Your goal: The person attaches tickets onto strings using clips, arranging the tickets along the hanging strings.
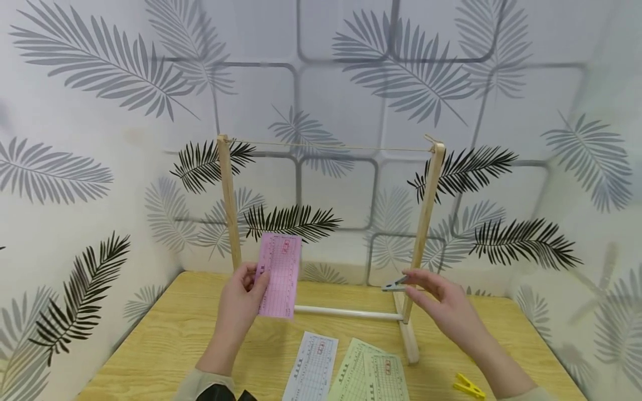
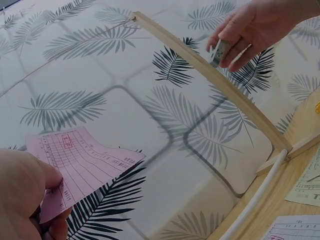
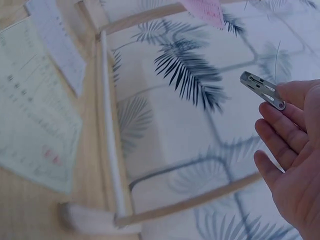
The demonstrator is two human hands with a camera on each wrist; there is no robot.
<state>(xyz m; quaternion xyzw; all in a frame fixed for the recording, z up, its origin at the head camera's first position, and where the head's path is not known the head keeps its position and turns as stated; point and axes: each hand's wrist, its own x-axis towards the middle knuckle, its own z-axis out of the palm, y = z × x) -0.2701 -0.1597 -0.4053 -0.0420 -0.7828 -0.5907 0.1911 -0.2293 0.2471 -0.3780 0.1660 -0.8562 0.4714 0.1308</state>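
My left hand (image 1: 238, 312) pinches a pink printed slip (image 1: 282, 273) by its left edge, thumb on the front. The slip stands upright in front of the frame's left post, below a string (image 1: 321, 146). At the right post, my right hand (image 1: 448, 303) holds a grey clothespin (image 1: 393, 286) between thumb and fingers, its tip pointing left. In the right wrist view the grey clothespin (image 3: 263, 90) sits between thumb and forefinger, with the other fingers loosely bent. The left wrist view shows the pink slip (image 2: 82, 165) slightly curved.
The string spans two wooden posts (image 1: 426, 223), joined low down by a white rod (image 1: 346, 313). On the wooden table (image 1: 165, 334) lie a white slip (image 1: 312, 365), overlapping green slips (image 1: 386, 379) and a yellow clothespin (image 1: 468, 385). A leaf-patterned wall stands behind.
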